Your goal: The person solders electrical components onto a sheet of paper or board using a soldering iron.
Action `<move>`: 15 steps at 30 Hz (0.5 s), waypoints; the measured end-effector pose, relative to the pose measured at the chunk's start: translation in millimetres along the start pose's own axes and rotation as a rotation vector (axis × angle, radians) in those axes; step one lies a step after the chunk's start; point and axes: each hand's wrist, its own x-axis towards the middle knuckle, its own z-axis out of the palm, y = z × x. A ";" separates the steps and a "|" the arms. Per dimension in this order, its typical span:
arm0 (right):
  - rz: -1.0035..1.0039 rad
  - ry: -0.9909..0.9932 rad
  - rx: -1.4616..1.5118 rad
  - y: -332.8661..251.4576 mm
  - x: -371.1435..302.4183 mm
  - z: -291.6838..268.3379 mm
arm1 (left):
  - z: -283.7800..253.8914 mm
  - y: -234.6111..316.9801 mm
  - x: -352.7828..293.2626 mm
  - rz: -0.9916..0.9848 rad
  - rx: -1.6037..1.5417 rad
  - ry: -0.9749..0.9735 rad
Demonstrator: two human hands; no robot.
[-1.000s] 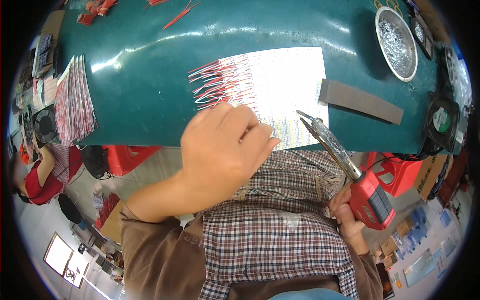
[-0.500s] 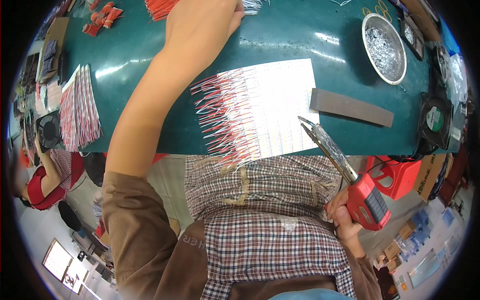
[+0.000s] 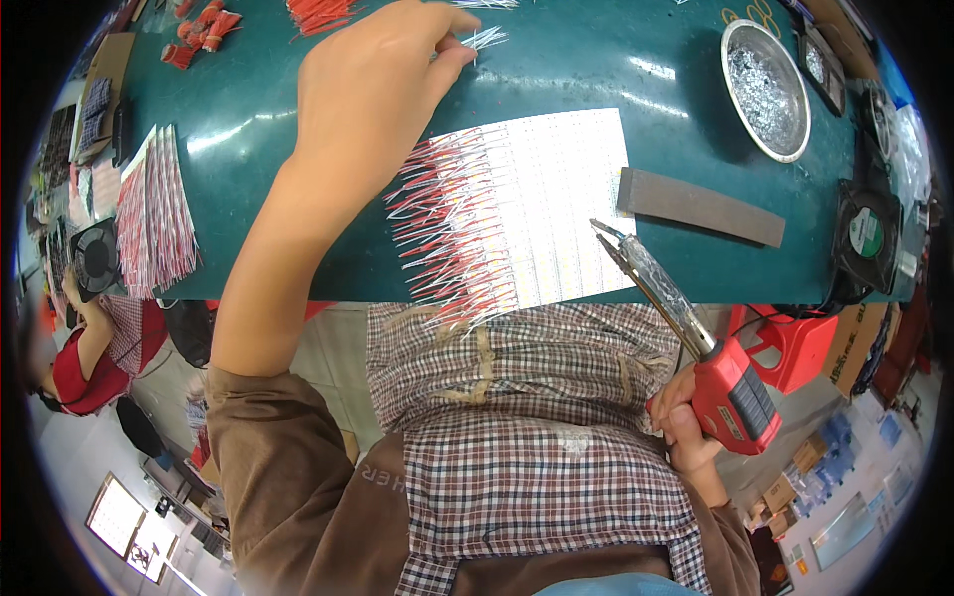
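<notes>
My left hand (image 3: 373, 84) is closed over the far side of the table, pinching a small bunch of white wires (image 3: 484, 41) between thumb and fingers. Below it lies a white sheet of strip boards (image 3: 566, 204), with many red and white wires (image 3: 447, 233) sticking out along its left side. My right hand (image 3: 686, 427) is wrapped round the red handle of a soldering iron (image 3: 730, 392). The iron's shaft points up and left, and its tip is over the sheet's right part; whether it touches, I cannot tell.
A dark grey bar (image 3: 701, 207) lies against the sheet's right edge. Beyond it stands a metal bowl (image 3: 795, 149) of solder scraps. Wired strips (image 3: 157, 214) lie at the left, red wire bundles (image 3: 323, 14) at the back. A fan (image 3: 863, 233) stands right. Another person (image 3: 89, 348) sits far left.
My left hand has drawn back toward me and slightly left, away from the wires at the back, carrying a few white ones. The soldering iron has barely moved.
</notes>
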 end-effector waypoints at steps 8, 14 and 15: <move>0.005 -0.004 -0.040 -6.3 -3.3 -1.4 | -11.3 27.6 -50.8 0.219 0.047 -0.009; -0.008 -0.124 -0.235 7.0 -14.2 -25.5 | -15.6 50.1 -108.9 0.380 0.028 -0.107; -0.022 -0.167 -0.350 6.0 -14.1 -29.8 | -15.0 52.6 -113.7 0.376 0.017 -0.124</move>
